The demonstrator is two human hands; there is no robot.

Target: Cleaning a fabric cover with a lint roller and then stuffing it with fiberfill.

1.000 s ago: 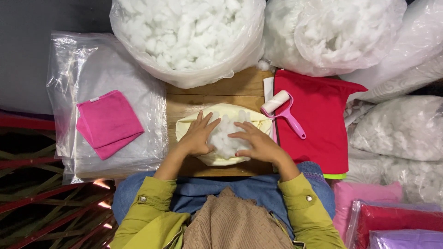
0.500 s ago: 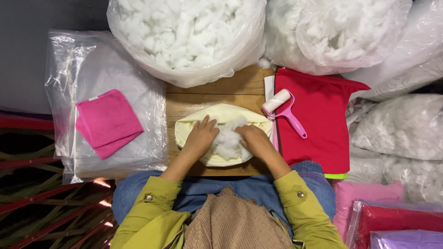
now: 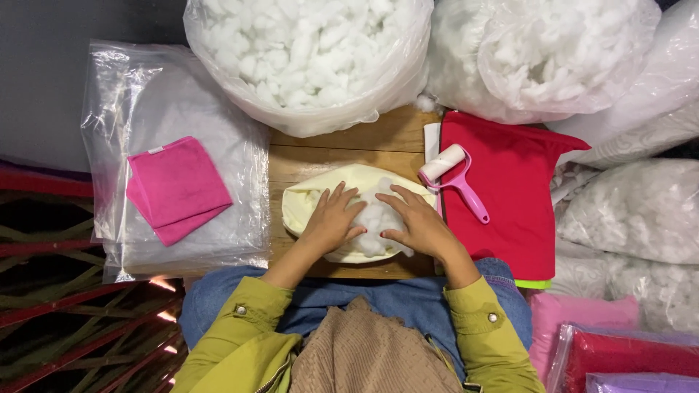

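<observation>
A pale yellow fabric cover lies on a small wooden table, with white stuffing showing at its opening. My left hand rests flat on the cover's left half, fingers spread and touching the stuffing. My right hand presses on the stuffing from the right, fingers apart. Neither hand grips anything that I can see.
A pink lint roller lies on red fabric to the right. A folded pink cloth sits on clear plastic bags at left. Big bags of white stuffing crowd the back and right. Coloured packets lie at lower right.
Both hands shifted on the cover: they drew together over the stuffing half a second ago and now lie slightly wider again. The cover looks a little more rumpled.
</observation>
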